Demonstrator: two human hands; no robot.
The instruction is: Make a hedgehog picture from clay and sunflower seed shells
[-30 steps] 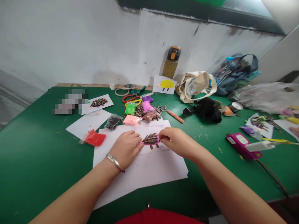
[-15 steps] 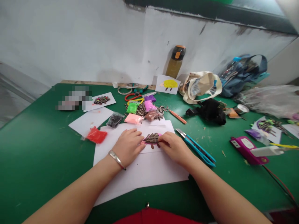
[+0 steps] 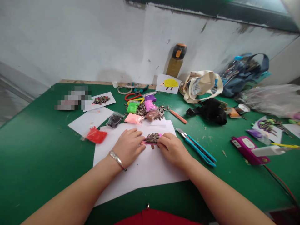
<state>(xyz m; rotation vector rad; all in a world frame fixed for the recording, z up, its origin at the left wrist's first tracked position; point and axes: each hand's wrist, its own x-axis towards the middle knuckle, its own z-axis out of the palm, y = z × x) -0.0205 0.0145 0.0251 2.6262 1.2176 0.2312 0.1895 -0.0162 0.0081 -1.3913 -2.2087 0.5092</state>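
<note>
A small hedgehog-shaped figure (image 3: 152, 138), with striped sunflower seeds set in pink clay, lies on the white paper (image 3: 131, 182). One brown leg shows below it. My left hand (image 3: 130, 145) rests flat on the paper, fingers extended, their tips at the figure's left end by the pink snout. At the right end, the thumb and fingers of my right hand (image 3: 173, 148) are pinched together against the seeds. Whatever is between those fingertips is hidden. The right hand also covers part of the figure's lower right.
Packets of clay, including a red one (image 3: 96, 135) and a green one (image 3: 132, 107), surround a seed pile (image 3: 142, 110). A blue utility knife (image 3: 198, 147) lies right, near a magenta glue gun (image 3: 248, 150). Behind stand a bottle (image 3: 176, 61) and a yellow hedgehog picture (image 3: 170, 83).
My right hand has shifted slightly left and inward over the figure's right end, now covering the second brown leg. The left hand has stayed in place on the paper.
</note>
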